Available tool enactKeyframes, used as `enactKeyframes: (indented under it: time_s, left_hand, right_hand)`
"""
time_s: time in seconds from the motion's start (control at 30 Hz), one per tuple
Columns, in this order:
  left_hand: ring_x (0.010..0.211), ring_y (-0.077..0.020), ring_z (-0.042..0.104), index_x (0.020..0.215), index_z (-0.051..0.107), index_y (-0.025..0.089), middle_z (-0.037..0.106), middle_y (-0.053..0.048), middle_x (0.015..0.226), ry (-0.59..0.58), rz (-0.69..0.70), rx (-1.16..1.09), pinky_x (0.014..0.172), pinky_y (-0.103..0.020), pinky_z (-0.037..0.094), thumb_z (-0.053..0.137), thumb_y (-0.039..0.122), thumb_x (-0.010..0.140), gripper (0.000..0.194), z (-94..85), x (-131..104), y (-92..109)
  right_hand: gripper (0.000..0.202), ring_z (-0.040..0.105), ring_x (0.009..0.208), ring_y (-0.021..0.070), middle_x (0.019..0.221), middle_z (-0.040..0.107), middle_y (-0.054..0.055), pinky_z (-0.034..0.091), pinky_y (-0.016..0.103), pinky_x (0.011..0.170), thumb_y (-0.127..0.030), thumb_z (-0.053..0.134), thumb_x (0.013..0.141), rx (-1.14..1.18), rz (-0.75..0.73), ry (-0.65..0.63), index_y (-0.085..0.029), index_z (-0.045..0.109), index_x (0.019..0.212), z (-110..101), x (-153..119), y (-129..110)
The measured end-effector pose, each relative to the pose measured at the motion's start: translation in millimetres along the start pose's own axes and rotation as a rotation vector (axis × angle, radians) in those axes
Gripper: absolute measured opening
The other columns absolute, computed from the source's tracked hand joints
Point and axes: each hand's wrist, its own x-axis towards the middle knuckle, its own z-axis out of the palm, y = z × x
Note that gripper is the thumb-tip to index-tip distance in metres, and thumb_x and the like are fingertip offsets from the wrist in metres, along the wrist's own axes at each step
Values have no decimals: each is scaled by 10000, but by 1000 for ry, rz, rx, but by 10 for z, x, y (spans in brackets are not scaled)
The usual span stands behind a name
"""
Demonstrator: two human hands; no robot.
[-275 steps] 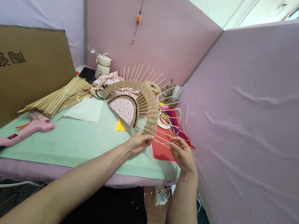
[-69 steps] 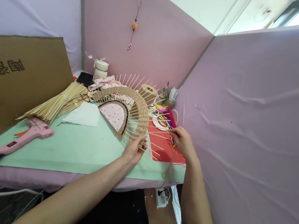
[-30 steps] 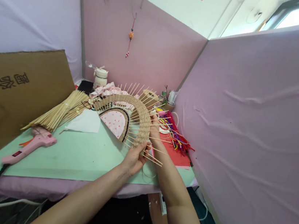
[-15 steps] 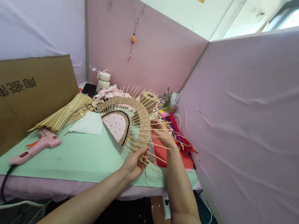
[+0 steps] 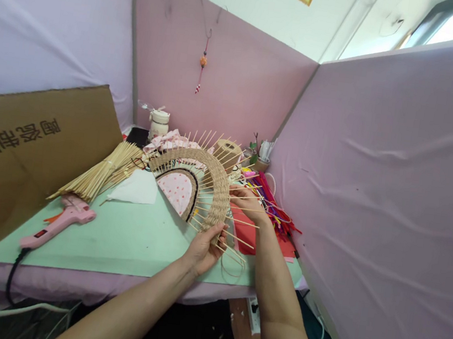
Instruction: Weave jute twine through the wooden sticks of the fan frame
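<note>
A half-round woven fan [image 5: 220, 194] with a tan band and many thin sticks radiating outward is held up over the table. At its centre sits a pink spotted fabric half-circle [image 5: 176, 189] edged in black and tan. My left hand [image 5: 204, 249] grips the band's lower end, thumb on top and fingers curled beneath. My right hand [image 5: 247, 201] is at the band's outer right edge, its fingers closed in among the stick ends; the exact fingertip grip is partly hidden. A thin loose cord [image 5: 231, 274] loops below the left hand.
On the green tabletop [image 5: 124, 250] lie a pink glue gun [image 5: 58, 225], a bundle of sticks [image 5: 103, 173] and white paper [image 5: 136, 187]. A cardboard box [image 5: 32, 155] stands left. Behind the fan are a cord spool [image 5: 228, 153] and white bottle [image 5: 159, 123]; red sheets [image 5: 243, 230] lie right.
The whole view has shifted slightly, moving everything a little rightward in the picture. Both hands stay at nearly the same places on the fan.
</note>
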Motion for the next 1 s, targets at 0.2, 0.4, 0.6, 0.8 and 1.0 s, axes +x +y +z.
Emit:
enactKeyframes:
  time_s: [0.2,0.4,0.6,0.8,1.0]
  left_hand:
    - [483,-38,545,755,672,88,591,-6,590,-7,-6,-12,456,-122,458,694,132,792,61,1,-9,7]
    - [482,-39,555,765,679,76,603,-12,589,-43,-23,-5,471,-127,469,682,134,808,73,-34,0,-5]
    - [514,-48,580,778,669,89,637,-23,649,-101,-88,34,489,-135,479,735,161,769,98,-88,3,-24]
    - [467,-47,561,879,670,72,612,-7,597,-73,-93,-52,454,-135,446,659,158,836,96,-84,16,65]
    - [686,-126,683,801,643,117,700,-74,752,50,-12,54,659,-207,549,683,205,821,99,-165,-222,124]
  right_hand:
    - [235,541,656,116,760,636,-16,449,265,664,-415,687,748,177,89,81,-198,641,826,102,14,91]
    - [372,604,688,143,825,673,-2,458,252,583,-398,738,682,398,143,80,-239,611,994,297,51,108]
    - [485,649,751,184,904,706,39,505,286,615,-359,763,629,449,165,-30,-236,632,1079,334,45,-65]
    - [504,620,720,157,875,708,25,482,266,617,-393,750,678,276,116,16,-252,640,1149,245,113,-173]
    - [458,619,806,177,991,718,50,491,311,712,-415,700,752,58,33,110,-244,659,1176,239,77,-114]
